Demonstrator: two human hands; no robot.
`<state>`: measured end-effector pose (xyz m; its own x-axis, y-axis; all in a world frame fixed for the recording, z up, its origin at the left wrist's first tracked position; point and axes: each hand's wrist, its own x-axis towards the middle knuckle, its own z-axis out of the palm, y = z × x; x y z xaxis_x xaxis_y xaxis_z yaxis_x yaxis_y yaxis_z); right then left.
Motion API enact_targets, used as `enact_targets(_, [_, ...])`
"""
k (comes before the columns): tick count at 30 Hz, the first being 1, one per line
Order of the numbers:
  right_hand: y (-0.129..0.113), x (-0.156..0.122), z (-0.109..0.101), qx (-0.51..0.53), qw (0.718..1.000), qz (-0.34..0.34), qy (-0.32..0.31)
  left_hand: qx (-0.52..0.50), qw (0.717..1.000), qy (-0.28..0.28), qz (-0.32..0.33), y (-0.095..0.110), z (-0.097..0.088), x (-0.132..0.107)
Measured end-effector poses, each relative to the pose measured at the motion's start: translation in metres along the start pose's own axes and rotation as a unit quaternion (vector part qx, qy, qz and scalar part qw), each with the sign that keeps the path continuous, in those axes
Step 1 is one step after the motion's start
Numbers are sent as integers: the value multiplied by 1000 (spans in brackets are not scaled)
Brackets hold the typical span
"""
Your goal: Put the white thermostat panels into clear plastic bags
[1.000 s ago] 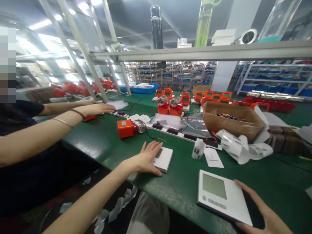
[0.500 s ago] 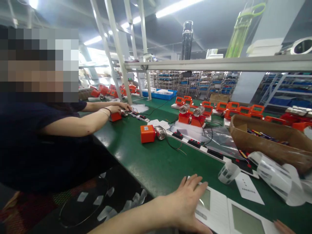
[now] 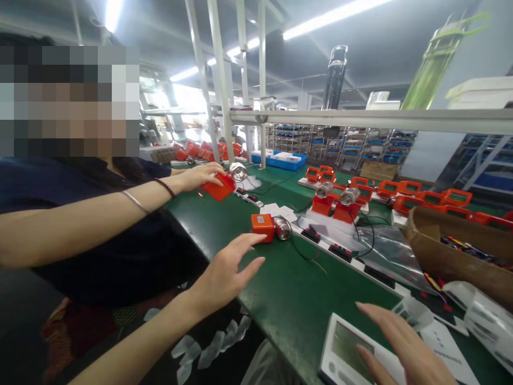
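My left hand (image 3: 226, 272) reaches over the front edge of the green table with its fingers stretched out. Its fingertips are at the near side of an orange box-shaped housing (image 3: 262, 227); whether they touch it I cannot tell. A round metal fitting (image 3: 282, 228) with a thin dark cable sticks out of that housing. At the lower right my right hand (image 3: 412, 347) has thumb and fingers apart. It is over a white device with a grey display (image 3: 352, 347), covering part of it; contact is unclear.
On the left a co-worker's hand (image 3: 202, 175) holds another orange housing (image 3: 219, 187). A white strip with black-and-red terminals (image 3: 340, 251) runs along the table (image 3: 296, 299). Beyond lie clear plastic, more orange housings and a cardboard box (image 3: 460, 246) of wires. A shelf (image 3: 360, 117) crosses above.
My left hand has left the white device and moved left to the orange housing. My right hand has come further into view over the device. The co-worker has raised the other housing.
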<state>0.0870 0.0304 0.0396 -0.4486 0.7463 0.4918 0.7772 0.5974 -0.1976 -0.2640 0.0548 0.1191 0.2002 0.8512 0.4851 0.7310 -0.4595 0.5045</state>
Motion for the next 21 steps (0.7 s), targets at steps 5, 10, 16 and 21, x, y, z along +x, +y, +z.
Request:
enact_targets(5, [-44,96,7,55,997,46,-21,134,978,160,27,-6,-47,3])
enact_targets(10, [-62,140,8,77,991,108,31,169,970,162,70,-15,-60,1])
enact_targets(16, [-61,131,4,56,986,145,53,40,996,75,24,-20,-28,-25])
enact_targets(21, [-59,130,19,65,986,148,-31,44,997,-33,-48,-51,8,-36])
